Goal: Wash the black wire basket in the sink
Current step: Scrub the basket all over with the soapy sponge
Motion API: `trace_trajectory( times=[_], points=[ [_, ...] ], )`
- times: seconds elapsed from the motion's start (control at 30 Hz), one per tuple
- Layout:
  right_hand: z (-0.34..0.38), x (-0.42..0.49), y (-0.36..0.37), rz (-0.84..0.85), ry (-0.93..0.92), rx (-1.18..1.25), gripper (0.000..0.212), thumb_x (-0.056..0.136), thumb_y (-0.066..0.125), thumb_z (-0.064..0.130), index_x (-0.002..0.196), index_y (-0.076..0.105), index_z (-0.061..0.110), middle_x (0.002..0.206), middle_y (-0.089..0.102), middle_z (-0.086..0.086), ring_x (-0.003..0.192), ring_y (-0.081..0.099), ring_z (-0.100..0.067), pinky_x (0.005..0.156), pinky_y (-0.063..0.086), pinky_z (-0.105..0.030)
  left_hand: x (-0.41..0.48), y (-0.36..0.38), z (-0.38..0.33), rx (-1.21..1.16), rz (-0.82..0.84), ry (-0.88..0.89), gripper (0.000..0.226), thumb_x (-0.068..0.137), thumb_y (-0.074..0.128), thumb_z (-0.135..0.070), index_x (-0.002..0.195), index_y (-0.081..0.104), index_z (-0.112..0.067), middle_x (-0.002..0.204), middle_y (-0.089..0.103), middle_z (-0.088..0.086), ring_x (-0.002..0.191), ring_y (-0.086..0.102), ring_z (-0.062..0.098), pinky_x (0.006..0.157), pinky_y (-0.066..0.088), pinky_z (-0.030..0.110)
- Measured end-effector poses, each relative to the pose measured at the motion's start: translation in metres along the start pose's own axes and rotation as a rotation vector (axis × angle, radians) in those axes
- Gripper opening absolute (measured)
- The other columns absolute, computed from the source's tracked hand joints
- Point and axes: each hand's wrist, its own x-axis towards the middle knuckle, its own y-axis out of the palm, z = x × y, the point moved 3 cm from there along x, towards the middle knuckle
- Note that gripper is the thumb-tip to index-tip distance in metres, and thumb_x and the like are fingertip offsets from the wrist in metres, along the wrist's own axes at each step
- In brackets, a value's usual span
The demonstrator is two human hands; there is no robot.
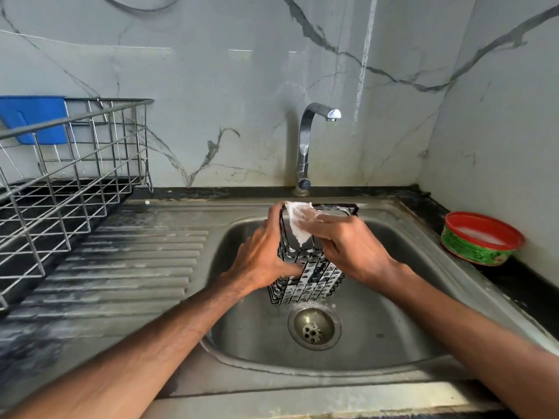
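The black wire basket (311,279) is tall and narrow, held over the steel sink (393,343), its lower wires covered in white suds. My left hand (263,255) grips its left side, thumb across the front wires and fingers up by the rim. My right hand (348,243) holds a soapy white scrub pad (298,220) against the basket's open top. The basket's bottom hangs just above the drain (314,328). Most of its upper front is hidden by my hands.
A chrome tap (305,146) stands behind the sink, with no water running. A steel wire dish rack (72,189) sits on the left over the ribbed drainboard (136,267), a blue item (33,119) behind it. A red-and-green soap tub (481,238) rests on the right counter.
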Motion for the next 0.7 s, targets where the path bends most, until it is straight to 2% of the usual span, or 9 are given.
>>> trace_trajectory(
  times=[0.1,0.2,0.23,0.3,0.4,0.5,0.57,0.63,0.7],
  points=[
    [-0.013,-0.008,-0.003,0.108,-0.017,-0.085,0.071,0.075,0.050,-0.011,0.136,0.063,0.024,0.142,0.060,-0.007,0.127,0.060,-0.031,0.089,0.059,-0.051,0.003,-0.005,0.010,-0.093,-0.026,-0.043,0.132,0.059,0.097,-0.027,0.153,0.006,-0.042,0.144,0.057,0.008,0.123,0.060,0.028,0.104,0.052,0.051],
    [-0.037,-0.012,-0.015,0.112,0.056,-0.108,0.069,0.078,0.057,-0.012,0.137,0.062,0.024,0.144,0.057,-0.004,0.126,0.062,-0.026,0.096,0.057,-0.048,0.006,-0.007,0.018,-0.118,-0.030,-0.071,0.128,0.061,0.094,-0.026,0.155,0.007,-0.036,0.136,0.060,0.003,0.114,0.062,0.026,0.101,0.054,0.044],
    [-0.046,-0.014,-0.020,0.098,0.085,-0.109,0.067,0.079,0.058,-0.011,0.137,0.062,0.024,0.141,0.060,-0.004,0.122,0.065,-0.025,0.096,0.058,-0.045,0.007,-0.007,0.021,-0.121,-0.030,-0.081,0.128,0.062,0.094,-0.026,0.156,0.008,-0.034,0.133,0.061,0.000,0.108,0.063,0.024,0.098,0.054,0.041],
    [-0.058,-0.019,-0.025,0.049,0.181,-0.099,0.061,0.081,0.054,-0.010,0.133,0.065,0.020,0.125,0.070,-0.009,0.101,0.074,-0.027,0.082,0.062,-0.045,0.008,-0.008,0.024,-0.127,-0.027,-0.097,0.127,0.062,0.094,-0.027,0.156,0.009,-0.031,0.131,0.061,-0.002,0.100,0.063,0.022,0.092,0.054,0.036],
    [-0.063,-0.024,-0.021,-0.017,0.395,-0.022,0.045,0.086,0.052,-0.015,0.120,0.071,0.006,0.110,0.076,-0.010,0.077,0.076,-0.027,0.066,0.062,-0.046,0.009,-0.007,0.024,-0.110,-0.022,-0.112,0.128,0.065,0.094,-0.028,0.159,0.007,-0.022,0.147,0.052,0.006,0.123,0.056,0.026,0.103,0.043,0.028],
    [-0.058,-0.025,-0.017,-0.048,0.502,0.097,0.030,0.089,0.058,-0.012,0.111,0.074,0.001,0.118,0.071,-0.007,0.069,0.076,-0.021,0.064,0.064,-0.037,0.009,-0.008,0.017,0.010,-0.052,-0.065,0.132,0.062,0.092,-0.031,0.160,0.007,-0.006,0.158,0.031,0.016,0.140,0.041,0.027,0.111,0.028,0.020],
    [-0.055,-0.023,-0.016,-0.069,0.542,0.131,0.032,0.089,0.058,-0.013,0.114,0.072,0.000,0.126,0.067,-0.008,0.081,0.076,-0.018,0.069,0.062,-0.023,0.008,-0.008,0.011,0.134,-0.081,-0.002,0.139,0.055,0.086,-0.044,0.160,0.005,-0.001,0.160,0.021,0.018,0.146,0.029,0.030,0.121,0.025,0.027],
    [-0.051,-0.021,-0.016,-0.098,0.576,0.161,0.036,0.087,0.056,-0.016,0.116,0.071,0.000,0.127,0.066,-0.010,0.099,0.073,-0.018,0.083,0.057,-0.020,0.007,-0.010,0.002,0.238,-0.113,0.058,0.141,0.052,0.071,-0.062,0.160,0.006,0.001,0.162,0.015,0.016,0.148,0.020,0.030,0.124,0.026,0.037],
    [-0.045,-0.019,-0.018,-0.103,0.577,0.149,0.038,0.086,0.054,-0.016,0.114,0.072,0.001,0.125,0.068,-0.010,0.105,0.070,-0.017,0.090,0.049,-0.013,0.006,-0.012,-0.007,0.307,-0.128,0.095,0.137,0.055,0.059,-0.075,0.160,0.013,0.000,0.160,0.021,0.015,0.145,0.024,0.028,0.122,0.031,0.041]
  ],
)
